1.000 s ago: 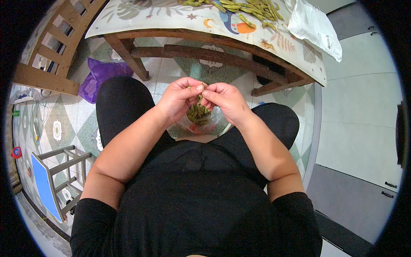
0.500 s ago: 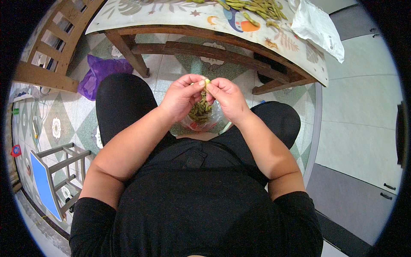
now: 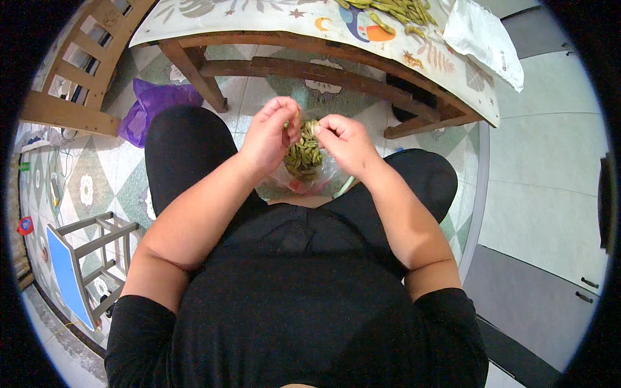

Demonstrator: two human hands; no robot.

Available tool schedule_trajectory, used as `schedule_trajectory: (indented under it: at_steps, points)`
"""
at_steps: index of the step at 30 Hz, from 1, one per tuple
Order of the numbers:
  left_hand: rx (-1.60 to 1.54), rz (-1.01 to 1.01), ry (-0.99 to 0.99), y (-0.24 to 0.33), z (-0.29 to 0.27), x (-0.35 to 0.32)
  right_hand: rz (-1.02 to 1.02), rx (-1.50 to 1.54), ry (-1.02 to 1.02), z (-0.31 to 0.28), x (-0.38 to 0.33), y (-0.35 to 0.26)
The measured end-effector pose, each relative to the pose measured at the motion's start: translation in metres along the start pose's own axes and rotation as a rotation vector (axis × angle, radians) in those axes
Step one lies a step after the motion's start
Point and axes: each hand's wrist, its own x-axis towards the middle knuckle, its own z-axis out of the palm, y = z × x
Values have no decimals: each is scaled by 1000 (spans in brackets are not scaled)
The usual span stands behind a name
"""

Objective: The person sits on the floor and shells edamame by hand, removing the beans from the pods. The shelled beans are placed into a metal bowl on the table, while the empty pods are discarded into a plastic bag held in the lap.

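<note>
Pinching one slim green pod, left hand and right hand above crinkly clear bag

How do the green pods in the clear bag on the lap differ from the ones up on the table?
The green pods in the clear plastic bag sit heaped between both hands, on the lap. The green pods on the patterned tablecloth lie spread out, loose and untouched, at the picture's top edge. Both are green bean pods.
</note>
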Motion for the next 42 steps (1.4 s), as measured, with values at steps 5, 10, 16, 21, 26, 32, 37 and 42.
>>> schedule_trajectory:
  at_steps: [5,10,16,21,26,32,37,42]
  points:
    - [-29,-88,40,0,1,2,123,-535,-31,-14,-2,-4]
    - [559,114,-184,-15,-11,4,95,-525,65,-28,-2,-16]
    - [1050,419,-435,-34,-27,13,-115,-125,488,-83,25,-27]
    - [879,176,-396,-26,-14,5,-264,-741,746,-141,61,-46]
    - [746,-4,-298,-19,-11,3,-201,-1022,754,-173,102,-28]
    - [701,88,-167,-15,-8,2,-201,-1012,730,-163,92,-36]
    - [815,162,-208,-8,-4,0,-234,41,611,-101,48,-58]
    - [1105,394,-344,-31,-26,7,30,521,219,-56,21,-41]
